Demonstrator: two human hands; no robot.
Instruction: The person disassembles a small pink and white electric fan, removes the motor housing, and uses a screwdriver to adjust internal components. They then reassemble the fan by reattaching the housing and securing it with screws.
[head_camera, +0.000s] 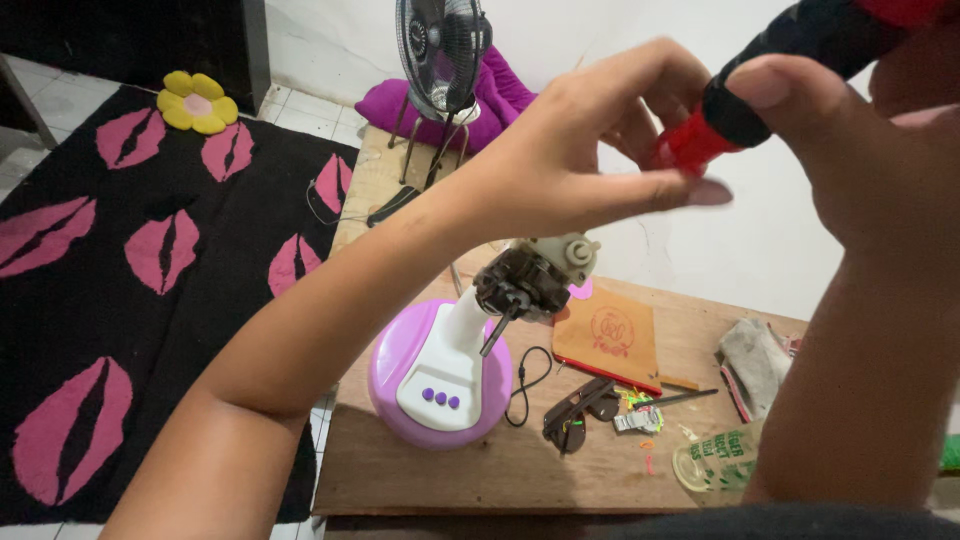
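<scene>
Above the wooden table (420, 470), close to my face, I hold a red-and-black screwdriver (745, 90) with both hands — that is the thing I am busy with. Going by size: the black rug with pink lip shapes (150, 250) spreads on the floor left of the table, a standing fan (443, 45) rises beyond the table's far end, and on the table itself stands the purple-and-white fan base (440, 380), its bare motor (530, 275) exposed on the neck, blades and guard absent. Right of that base lie a brown card (608, 338), a grey rag (752, 360), a crumpled clear bag (715, 460), dark sunglasses (580, 410) and small bright bits I cannot identify. My right hand (870, 170) is wrapped around the handle, thumb pressed on the black collar. My left hand (590, 150) has its thumb and forefinger pinched together at the red part just below that collar, the other fingers curled loosely; whether they grip the shaft or only touch it I cannot tell. I judge I am readying the tool — seating or adjusting its tip. Bringing it down to the motor calls for a steady line onto a small screw.
</scene>
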